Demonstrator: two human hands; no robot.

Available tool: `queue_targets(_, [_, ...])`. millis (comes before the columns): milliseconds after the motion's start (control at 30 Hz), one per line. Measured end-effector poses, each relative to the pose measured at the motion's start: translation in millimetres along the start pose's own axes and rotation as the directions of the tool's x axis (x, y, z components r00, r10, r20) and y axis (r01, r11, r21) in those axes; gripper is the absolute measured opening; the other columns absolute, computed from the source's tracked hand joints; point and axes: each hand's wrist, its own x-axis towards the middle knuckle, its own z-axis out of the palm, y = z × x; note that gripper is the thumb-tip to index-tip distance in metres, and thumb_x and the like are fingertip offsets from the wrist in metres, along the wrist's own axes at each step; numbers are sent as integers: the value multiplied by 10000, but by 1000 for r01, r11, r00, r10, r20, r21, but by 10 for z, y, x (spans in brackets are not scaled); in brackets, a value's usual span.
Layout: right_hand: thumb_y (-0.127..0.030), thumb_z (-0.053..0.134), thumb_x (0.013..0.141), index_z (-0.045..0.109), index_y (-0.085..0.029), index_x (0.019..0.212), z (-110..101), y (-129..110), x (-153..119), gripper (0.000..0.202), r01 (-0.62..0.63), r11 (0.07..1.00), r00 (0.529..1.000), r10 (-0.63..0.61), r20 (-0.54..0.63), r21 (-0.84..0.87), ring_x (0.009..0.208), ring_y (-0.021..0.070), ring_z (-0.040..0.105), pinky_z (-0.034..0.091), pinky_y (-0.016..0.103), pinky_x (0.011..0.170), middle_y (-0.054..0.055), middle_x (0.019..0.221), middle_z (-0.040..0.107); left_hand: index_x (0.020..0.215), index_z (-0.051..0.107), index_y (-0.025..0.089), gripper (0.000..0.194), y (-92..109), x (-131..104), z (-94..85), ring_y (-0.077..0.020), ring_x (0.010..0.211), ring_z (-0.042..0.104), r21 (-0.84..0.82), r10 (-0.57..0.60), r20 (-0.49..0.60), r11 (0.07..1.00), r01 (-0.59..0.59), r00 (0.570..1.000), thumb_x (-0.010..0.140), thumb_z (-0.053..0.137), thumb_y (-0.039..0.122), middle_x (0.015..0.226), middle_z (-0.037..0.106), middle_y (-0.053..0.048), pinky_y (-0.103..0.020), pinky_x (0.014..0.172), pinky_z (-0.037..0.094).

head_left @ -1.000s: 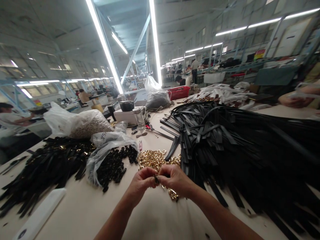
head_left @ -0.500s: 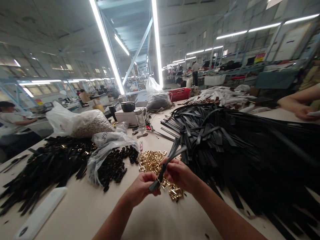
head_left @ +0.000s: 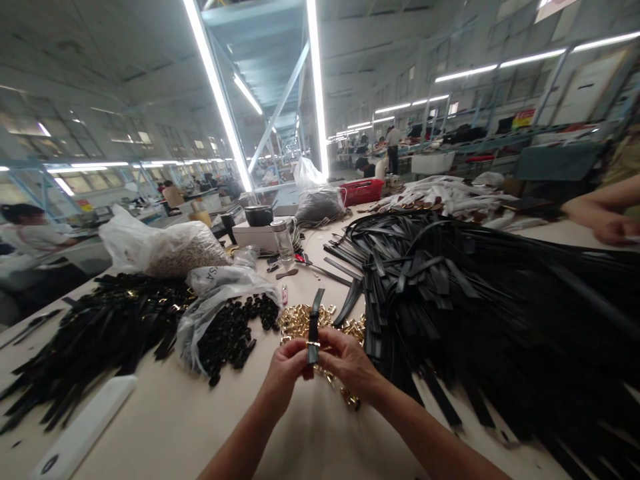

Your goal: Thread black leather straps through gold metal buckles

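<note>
A black strap stands roughly upright between my two hands, with a gold buckle across its lower part. My left hand pinches the strap and buckle from the left. From the right, my right hand has its fingers closed on the same strap near the buckle. Behind and under the hands lies a pile of gold buckles. Black loops spill from a clear plastic bag left of the buckles. A big heap of black straps covers the right side.
Finished-looking black straps with gold parts lie at the left, near a white flat tool. Farther back are a filled plastic bag, a glass jar and a red basket. A co-worker's hand is at the right edge.
The strap has turned from slanting to nearly upright, and its loose end no longer points right. My hands have come closer together around it; the gold buckle now shows across the strap.
</note>
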Motion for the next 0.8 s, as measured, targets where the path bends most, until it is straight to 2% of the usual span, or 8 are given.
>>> queue_targets(200, [-410,713,772,704,-161,959,19,78,15,311,-54,972,998,61,-21,230,669,170,628,502,319,687,26,787,679,709,671,123,246,-1,-26,47,-68,428,430,69,-7,65,998,3,998,722,735,360,473,496,37,-198,454,318])
queue_targets(333, [-444,715,758,712,-153,914,33,104,10,329,-88,965,990,112,-84,246,662,187,627,497,310,635,34,729,676,643,651,120,279,8,-36,75,-79,434,455,163,19,87,986,-33,996,734,719,375,466,513,21,-207,464,341])
queue_targets(467, [-486,708,749,711,-158,877,23,84,14,352,-93,970,987,120,-110,223,677,204,636,502,319,636,43,719,679,734,685,115,267,-4,-7,9,-90,458,498,192,12,95,981,-31,995,713,731,377,527,559,8,-217,486,381])
queue_targets(567, [-512,725,719,707,-156,839,-22,62,26,376,-68,985,974,100,-203,159,749,210,640,503,320,708,61,794,701,805,684,127,303,96,57,-196,-94,484,528,182,42,2,982,-41,999,682,749,395,599,603,-2,-216,498,400])
queue_targets(667, [-549,728,694,699,-148,819,-75,40,39,422,-55,993,962,82,-262,105,784,211,643,503,308,724,82,828,709,818,657,147,323,340,158,-537,-85,522,547,211,138,-169,972,-101,976,663,744,416,679,631,-2,-194,512,401])
queue_targets(733, [-583,721,680,687,-143,808,-92,22,41,460,-78,991,958,104,-266,107,759,207,652,513,300,689,95,837,711,846,639,160,343,533,234,-788,-97,562,572,332,205,-249,936,-116,947,679,701,453,739,645,-8,-200,536,420])
queue_targets(800, [-610,709,674,666,-144,799,-91,5,38,484,-113,986,954,143,-262,124,700,193,658,519,286,631,98,825,711,863,625,166,348,693,306,-1011,-124,600,598,558,263,-230,825,-95,937,712,631,480,753,647,-13,-223,562,443])
